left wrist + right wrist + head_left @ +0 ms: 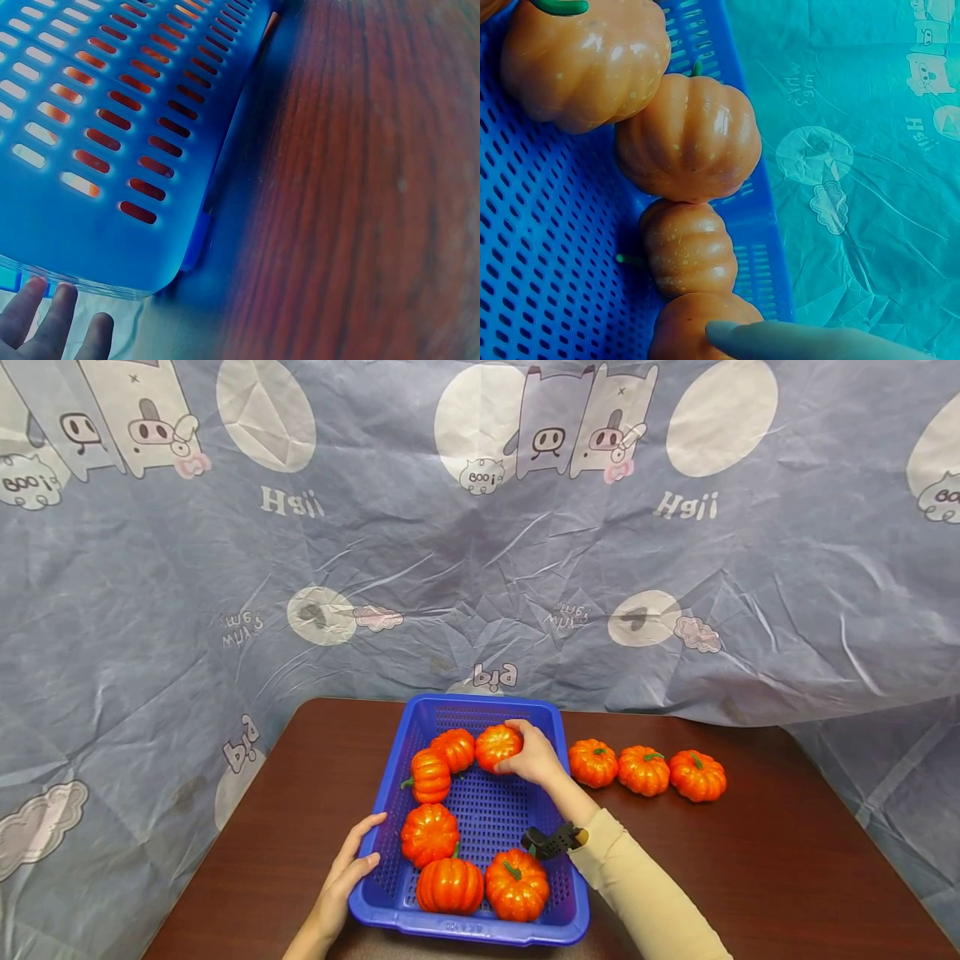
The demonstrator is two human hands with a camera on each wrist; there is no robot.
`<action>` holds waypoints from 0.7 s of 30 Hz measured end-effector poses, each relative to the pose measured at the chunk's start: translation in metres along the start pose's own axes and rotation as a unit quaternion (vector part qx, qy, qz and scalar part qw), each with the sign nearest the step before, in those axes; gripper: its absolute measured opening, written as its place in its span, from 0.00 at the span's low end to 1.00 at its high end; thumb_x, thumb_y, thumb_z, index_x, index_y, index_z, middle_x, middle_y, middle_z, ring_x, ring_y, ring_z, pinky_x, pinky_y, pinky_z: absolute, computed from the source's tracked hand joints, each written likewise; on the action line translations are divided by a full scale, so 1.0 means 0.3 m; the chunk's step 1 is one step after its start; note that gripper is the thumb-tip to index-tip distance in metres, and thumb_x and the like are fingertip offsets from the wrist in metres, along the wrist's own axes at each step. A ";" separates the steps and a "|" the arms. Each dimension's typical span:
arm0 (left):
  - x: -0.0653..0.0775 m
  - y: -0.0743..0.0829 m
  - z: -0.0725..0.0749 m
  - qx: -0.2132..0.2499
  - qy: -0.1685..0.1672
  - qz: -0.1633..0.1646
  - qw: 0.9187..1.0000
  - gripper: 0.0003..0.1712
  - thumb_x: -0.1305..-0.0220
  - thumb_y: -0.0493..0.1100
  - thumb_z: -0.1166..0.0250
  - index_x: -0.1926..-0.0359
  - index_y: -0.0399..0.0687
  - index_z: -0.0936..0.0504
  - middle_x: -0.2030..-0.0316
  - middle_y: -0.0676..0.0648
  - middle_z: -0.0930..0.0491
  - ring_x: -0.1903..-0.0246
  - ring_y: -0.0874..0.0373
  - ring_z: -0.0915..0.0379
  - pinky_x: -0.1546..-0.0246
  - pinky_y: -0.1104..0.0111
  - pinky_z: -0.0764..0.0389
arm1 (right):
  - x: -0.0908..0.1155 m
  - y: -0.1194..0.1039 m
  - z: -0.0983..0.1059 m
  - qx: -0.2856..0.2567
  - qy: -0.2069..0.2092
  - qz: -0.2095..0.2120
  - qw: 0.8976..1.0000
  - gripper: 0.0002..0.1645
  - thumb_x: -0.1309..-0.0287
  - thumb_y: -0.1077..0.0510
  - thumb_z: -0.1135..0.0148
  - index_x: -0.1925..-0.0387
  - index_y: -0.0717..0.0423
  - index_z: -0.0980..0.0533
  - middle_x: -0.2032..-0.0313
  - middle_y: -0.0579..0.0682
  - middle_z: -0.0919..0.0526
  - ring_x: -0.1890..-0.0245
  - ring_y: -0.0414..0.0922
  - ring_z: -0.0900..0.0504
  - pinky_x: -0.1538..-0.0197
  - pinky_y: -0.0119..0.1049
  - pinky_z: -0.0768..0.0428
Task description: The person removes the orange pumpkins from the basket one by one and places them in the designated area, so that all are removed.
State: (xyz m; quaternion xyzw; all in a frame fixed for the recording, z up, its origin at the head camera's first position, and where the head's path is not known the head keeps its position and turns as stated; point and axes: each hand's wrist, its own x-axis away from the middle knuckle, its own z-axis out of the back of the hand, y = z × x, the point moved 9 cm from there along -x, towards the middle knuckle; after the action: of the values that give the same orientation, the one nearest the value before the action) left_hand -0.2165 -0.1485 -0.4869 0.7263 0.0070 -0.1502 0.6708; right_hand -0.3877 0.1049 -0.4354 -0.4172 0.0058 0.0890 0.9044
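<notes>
Inside the blue basket (472,930), far right: one glossy pumpkin (495,747), my right hand (536,757) curled round it; presumably light, stiff, slippery, best held across its sides. My left hand (342,875): loosely extended, touching the basket's left.

Through my right wrist camera I see 4 orange pumpkins (688,139) in a close row beside the wall of a blue basket (547,225), and a bit of orange in the top left corner. The 3rd pumpkin (690,251) from the top has its green stem (628,259) toward the left. 1 finger (739,339) of the right hand (810,343) lies across the lowest pumpkin (686,319). Beyond the basket is a wrinkled, printed sheet (847,262).
</notes>
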 end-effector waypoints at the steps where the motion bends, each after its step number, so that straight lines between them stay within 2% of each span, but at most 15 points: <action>1: 0.000 0.000 0.000 0.000 0.001 0.001 1.000 0.28 0.33 0.37 0.56 0.33 0.41 0.43 0.39 0.35 0.42 0.48 0.45 0.32 0.52 0.62 0.26 | 0.000 -0.001 0.001 -0.003 0.001 0.002 1.000 0.48 0.72 0.65 0.23 0.41 0.61 0.32 0.45 0.62 0.28 0.47 0.58 0.29 0.45 0.53 0.31; 9: 0.003 -0.003 0.000 0.002 0.004 0.008 1.000 0.28 0.34 0.37 0.56 0.33 0.41 0.42 0.40 0.34 0.41 0.49 0.44 0.32 0.53 0.61 0.25 | 0.006 -0.015 0.018 -0.027 0.018 0.015 0.999 0.46 0.70 0.68 0.25 0.41 0.62 0.31 0.44 0.61 0.28 0.46 0.57 0.29 0.44 0.51 0.32; 16: 0.002 -0.004 -0.002 0.004 0.001 0.010 1.000 0.28 0.33 0.37 0.55 0.33 0.41 0.42 0.40 0.33 0.41 0.50 0.44 0.31 0.54 0.60 0.25 | 0.034 -0.020 0.044 -0.105 0.022 -0.005 0.994 0.44 0.61 0.60 0.26 0.39 0.61 0.34 0.41 0.59 0.30 0.46 0.55 0.30 0.47 0.50 0.29; 21: 0.002 -0.001 -0.001 -0.002 -0.006 0.004 1.000 0.28 0.33 0.37 0.56 0.33 0.41 0.43 0.40 0.32 0.42 0.49 0.45 0.32 0.54 0.60 0.25 | 0.061 -0.022 0.082 -0.178 0.029 -0.030 0.983 0.44 0.57 0.57 0.27 0.37 0.61 0.36 0.40 0.60 0.32 0.42 0.58 0.34 0.46 0.51 0.29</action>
State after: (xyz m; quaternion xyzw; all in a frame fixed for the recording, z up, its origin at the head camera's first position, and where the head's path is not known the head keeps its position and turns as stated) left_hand -0.2159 -0.1484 -0.4873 0.7241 0.0005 -0.1520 0.6728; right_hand -0.3701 0.1222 -0.4160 -0.5737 0.0034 0.0494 0.8176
